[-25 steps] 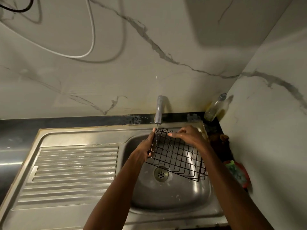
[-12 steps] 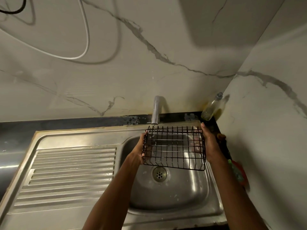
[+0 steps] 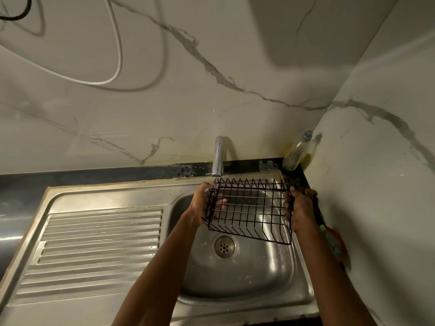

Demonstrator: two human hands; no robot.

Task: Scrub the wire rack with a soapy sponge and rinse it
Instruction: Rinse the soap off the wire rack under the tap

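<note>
A black wire rack (image 3: 249,209) hangs in the air over the steel sink basin (image 3: 270,271), just below the tap (image 3: 217,158). A thin stream of water falls from the tap onto the rack's left end. My left hand (image 3: 200,204) grips the left end, fingers curled through the wires. My right hand (image 3: 301,211) grips the right end. The rack is tilted, its near edge lower. A green and red sponge (image 3: 334,243) lies on the counter to the right of the sink, partly hidden by my right forearm.
A ribbed steel draining board (image 3: 94,243) lies left of the basin. A soap bottle (image 3: 297,151) leans in the back right corner against the marble wall. The drain (image 3: 224,246) sits under the rack. A white cable (image 3: 113,67) loops on the wall above.
The rack has been turned from a slanted hold to level, then tilted with its near edge down. My right hand slid from the rack's top edge to its right end.
</note>
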